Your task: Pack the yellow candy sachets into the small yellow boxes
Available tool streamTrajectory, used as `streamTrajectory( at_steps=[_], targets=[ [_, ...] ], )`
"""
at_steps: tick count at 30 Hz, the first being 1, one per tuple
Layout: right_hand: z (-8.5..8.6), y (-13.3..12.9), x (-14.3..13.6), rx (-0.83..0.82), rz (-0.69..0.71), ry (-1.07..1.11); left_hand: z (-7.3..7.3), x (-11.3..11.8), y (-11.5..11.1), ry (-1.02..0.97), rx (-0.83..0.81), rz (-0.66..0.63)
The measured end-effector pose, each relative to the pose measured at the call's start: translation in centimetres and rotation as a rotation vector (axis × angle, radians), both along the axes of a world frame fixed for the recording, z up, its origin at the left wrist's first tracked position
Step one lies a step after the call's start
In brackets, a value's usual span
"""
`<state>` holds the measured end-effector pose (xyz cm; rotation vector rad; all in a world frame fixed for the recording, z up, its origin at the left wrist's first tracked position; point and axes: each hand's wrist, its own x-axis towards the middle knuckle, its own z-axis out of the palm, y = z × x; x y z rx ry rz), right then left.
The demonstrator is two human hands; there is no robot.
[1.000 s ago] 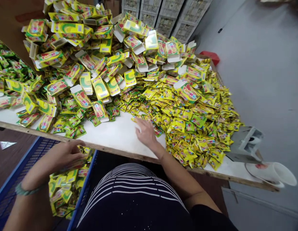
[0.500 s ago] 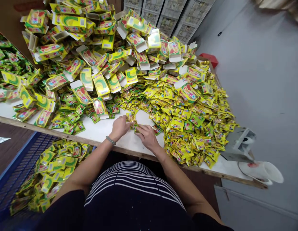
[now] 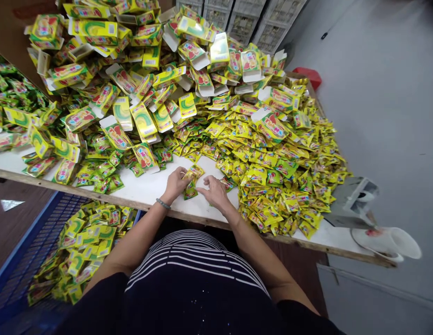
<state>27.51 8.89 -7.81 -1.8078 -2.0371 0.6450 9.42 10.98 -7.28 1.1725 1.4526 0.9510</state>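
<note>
My left hand (image 3: 176, 184) grips a small yellow sachet (image 3: 195, 171) at its edge, over the white table near the front. Just below it, a green sachet (image 3: 190, 191) lies close to the fingertips; whether the hand touches it I cannot tell. To the right, my right hand (image 3: 216, 192) is apart from both, thumb and fingers spread with nothing visible between them. Another green sachet (image 3: 229, 183) shows partly behind the right hand. A heap of yellow sachets (image 3: 265, 172) lies right of the hands, and green sachets (image 3: 108, 172) lie to the left.
Printed yellow boxes (image 3: 143, 118), several with raised flaps, are piled behind. Below the table's front edge (image 3: 132, 203), a blue crate (image 3: 35, 242) holds more boxes. A grey device (image 3: 352, 202) and a white container (image 3: 394, 242) stand at the right end.
My right hand has come away from the sachets and its fingers have opened. The yellow sachet is raised and turned in my left hand. The view has shifted slightly.
</note>
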Motion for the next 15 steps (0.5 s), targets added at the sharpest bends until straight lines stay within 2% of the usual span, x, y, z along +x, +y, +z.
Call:
streamTrajectory(
  at_steps=[4,6,9,11,13,15],
  targets=[
    [0.2,-0.7,-3.1,0.039,-0.034,-0.005,-0.1,-0.3,-0.8,-0.347,-0.093,0.135],
    [0.2,-1.1,-4.1,0.013,0.007,0.021,0.2,-0.4,-1.0,-0.426,-0.111,0.184],
    [0.1,-1.5,-4.0,-0.066,0.013,0.199,0.6,-1.0,-1.2,-0.448,-0.096,0.246],
    [0.0,-1.5,-3.1,-0.098,-0.048,0.372,0.6,-1.7,-1.3,-0.413,-0.080,0.229],
    [0.2,-1.3,-2.1,-0.140,-0.123,0.567,0.6,-2.5,-1.4,-0.376,-0.087,0.171],
    [0.7,-1.0,-1.4,-0.200,-0.141,0.744,0.5,-2.9,-1.5,-0.341,-0.113,0.093]
  ],
)
